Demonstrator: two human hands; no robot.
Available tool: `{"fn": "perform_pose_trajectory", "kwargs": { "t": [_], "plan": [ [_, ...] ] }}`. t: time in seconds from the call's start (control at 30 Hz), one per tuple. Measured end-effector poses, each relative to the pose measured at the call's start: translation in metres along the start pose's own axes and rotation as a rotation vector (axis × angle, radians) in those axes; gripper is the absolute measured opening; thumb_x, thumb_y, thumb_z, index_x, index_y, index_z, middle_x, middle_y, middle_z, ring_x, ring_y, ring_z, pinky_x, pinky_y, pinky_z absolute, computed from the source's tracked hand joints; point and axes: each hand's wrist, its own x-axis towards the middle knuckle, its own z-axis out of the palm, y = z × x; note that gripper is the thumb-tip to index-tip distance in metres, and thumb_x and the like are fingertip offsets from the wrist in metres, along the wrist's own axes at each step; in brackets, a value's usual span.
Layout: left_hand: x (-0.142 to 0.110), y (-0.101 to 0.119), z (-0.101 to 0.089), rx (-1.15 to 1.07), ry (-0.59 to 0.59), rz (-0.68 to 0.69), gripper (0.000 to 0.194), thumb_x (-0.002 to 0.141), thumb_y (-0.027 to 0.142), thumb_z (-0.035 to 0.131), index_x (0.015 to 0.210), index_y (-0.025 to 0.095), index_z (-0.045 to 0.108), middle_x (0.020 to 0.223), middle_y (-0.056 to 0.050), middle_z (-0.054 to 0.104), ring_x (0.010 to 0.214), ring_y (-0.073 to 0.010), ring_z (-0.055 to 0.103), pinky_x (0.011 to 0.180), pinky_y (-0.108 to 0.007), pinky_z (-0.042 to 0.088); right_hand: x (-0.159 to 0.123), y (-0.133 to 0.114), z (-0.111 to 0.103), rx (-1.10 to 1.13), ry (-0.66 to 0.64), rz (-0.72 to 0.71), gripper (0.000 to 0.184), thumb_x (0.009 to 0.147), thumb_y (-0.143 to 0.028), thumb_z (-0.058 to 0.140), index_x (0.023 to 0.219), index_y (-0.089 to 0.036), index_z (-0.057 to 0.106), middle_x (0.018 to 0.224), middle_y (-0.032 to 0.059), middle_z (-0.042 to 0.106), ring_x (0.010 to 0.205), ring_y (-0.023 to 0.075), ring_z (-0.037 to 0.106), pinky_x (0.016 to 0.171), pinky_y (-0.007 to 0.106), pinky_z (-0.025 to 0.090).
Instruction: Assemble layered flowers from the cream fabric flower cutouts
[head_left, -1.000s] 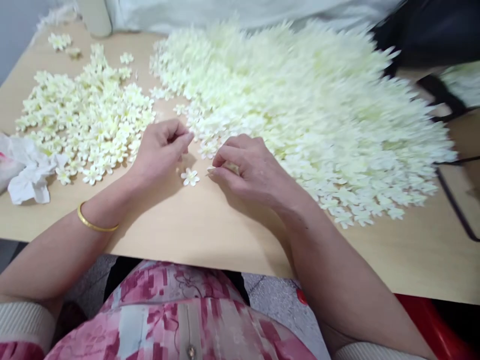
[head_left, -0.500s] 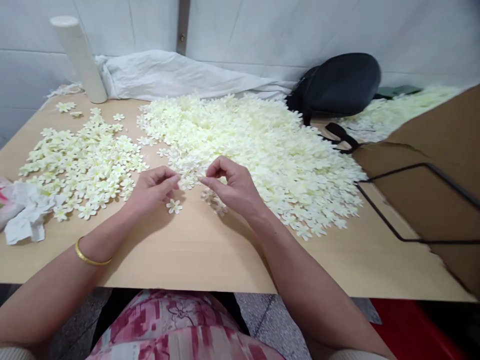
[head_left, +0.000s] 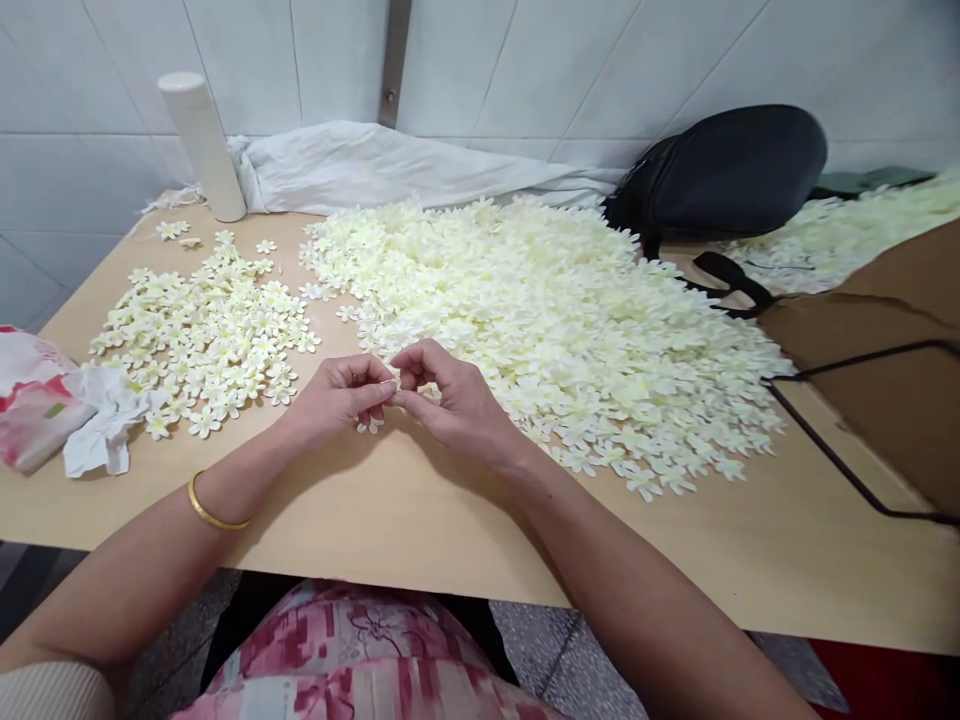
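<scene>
My left hand and my right hand meet fingertip to fingertip above the table, in front of the flower heap. Both are closed in a pinch on a small pale artificial flower, mostly hidden by the fingers. Below my left fingers, another loose flower shows in part on the tabletop. Just beyond my hands spreads a large heap of white-yellow artificial flowers. To the left lies a smaller pile of similar flowers, with yellowish centres.
At the back left stands a white bottle beside a crumpled white cloth along the tiled wall. A black bag sits at the back right. Cardboard with a black frame edges the right side. Crumpled tissue lies at left.
My hands were apart and have come together until their fingertips touch. The whole view has shifted, so the things on the table appear farther right.
</scene>
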Motion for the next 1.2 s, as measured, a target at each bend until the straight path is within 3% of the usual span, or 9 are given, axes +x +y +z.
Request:
{"fn": "perform_pose_trajectory", "kwargs": {
  "t": [0.13,0.23,0.33,0.53,0.77,0.87,0.97,1.07,1.2],
  "plan": [
    [0.001,-0.003,-0.001,0.011,0.046,0.050,0.017,0.072,0.028,0.065,0.067,0.014,0.056,0.048,0.003,0.050,0.044,-0.0067,0.045,0.045,-0.020,0.037,0.000,0.001,-0.001,0.098,-0.024,0.073,0.023,0.073,-0.021,0.060,0.095,-0.017,0.058,0.079,0.0012,0.059,0.072,0.0127,0.054,0.065,0.026,0.043],
    [0.002,-0.004,-0.001,0.016,0.078,0.100,0.016,0.072,0.027,0.064,0.068,0.013,0.057,0.050,0.004,0.050,0.045,-0.0061,0.044,0.044,-0.019,0.036,0.001,0.001,-0.002,0.203,-0.086,0.133,0.013,0.076,-0.026,0.057,0.082,-0.016,0.061,0.075,0.0016,0.059,0.070,0.0122,0.053,0.063,0.025,0.042],
    [0.002,-0.003,0.000,0.025,0.100,0.125,0.013,0.072,0.025,0.064,0.071,0.013,0.057,0.052,0.004,0.050,0.045,-0.0059,0.045,0.044,-0.019,0.036,0.003,0.003,-0.004,0.294,-0.096,0.170,0.015,0.076,-0.028,0.056,0.069,-0.016,0.057,0.064,-0.0015,0.053,0.060,0.0091,0.046,0.056,0.023,0.036],
    [0.001,-0.001,0.001,0.042,0.116,0.125,0.015,0.072,0.027,0.064,0.073,0.014,0.057,0.052,0.003,0.054,0.044,-0.0062,0.045,0.044,-0.019,0.037,0.005,0.001,-0.005,0.289,-0.056,0.183,0.015,0.076,-0.026,0.054,0.065,-0.016,0.051,0.059,-0.0043,0.046,0.055,0.0072,0.037,0.053,0.023,0.030],
    [0.002,-0.003,0.000,0.028,0.157,0.142,0.017,0.070,0.027,0.065,0.077,0.014,0.057,0.053,0.003,0.055,0.043,-0.0068,0.045,0.044,-0.020,0.037,0.005,-0.001,-0.004,0.308,-0.016,0.182,0.013,0.079,-0.027,0.051,0.071,-0.017,0.053,0.066,-0.0023,0.050,0.061,0.0090,0.043,0.059,0.024,0.036],
    [0.001,-0.004,0.000,0.032,0.153,0.188,0.020,0.071,0.028,0.065,0.085,0.014,0.058,0.053,0.004,0.054,0.043,-0.0073,0.046,0.044,-0.021,0.038,0.006,0.002,-0.003,0.404,-0.065,0.189,0.017,0.080,-0.033,0.051,0.080,-0.017,0.057,0.073,-0.0004,0.055,0.069,0.0108,0.050,0.067,0.025,0.040],
    [0.000,-0.004,0.000,0.064,0.130,0.219,0.023,0.072,0.029,0.064,0.090,0.015,0.059,0.052,0.004,0.052,0.044,-0.0080,0.047,0.044,-0.021,0.038,0.007,0.002,-0.001,0.486,-0.101,0.219,0.019,0.076,-0.036,0.055,0.075,-0.017,0.056,0.068,-0.0014,0.053,0.065,0.0104,0.049,0.064,0.025,0.040],
    [0.000,-0.004,0.001,0.090,0.118,0.202,0.023,0.072,0.028,0.064,0.091,0.016,0.058,0.052,0.004,0.052,0.045,-0.0077,0.046,0.044,-0.020,0.038,0.008,0.001,-0.004,0.409,-0.051,0.222,0.019,0.073,-0.034,0.056,0.066,-0.017,0.053,0.061,-0.0032,0.048,0.057,0.0088,0.043,0.057,0.024,0.036],
    [0.003,-0.004,-0.001,0.136,0.178,0.179,0.020,0.070,0.027,0.065,0.086,0.016,0.061,0.053,0.003,0.054,0.046,-0.0074,0.046,0.046,-0.021,0.038,0.011,0.000,-0.025,0.142,0.047,0.196,0.018,0.072,-0.028,0.054,0.059,-0.016,0.053,0.056,-0.0029,0.048,0.056,0.0088,0.040,0.055,0.024,0.032]
  ]
}}
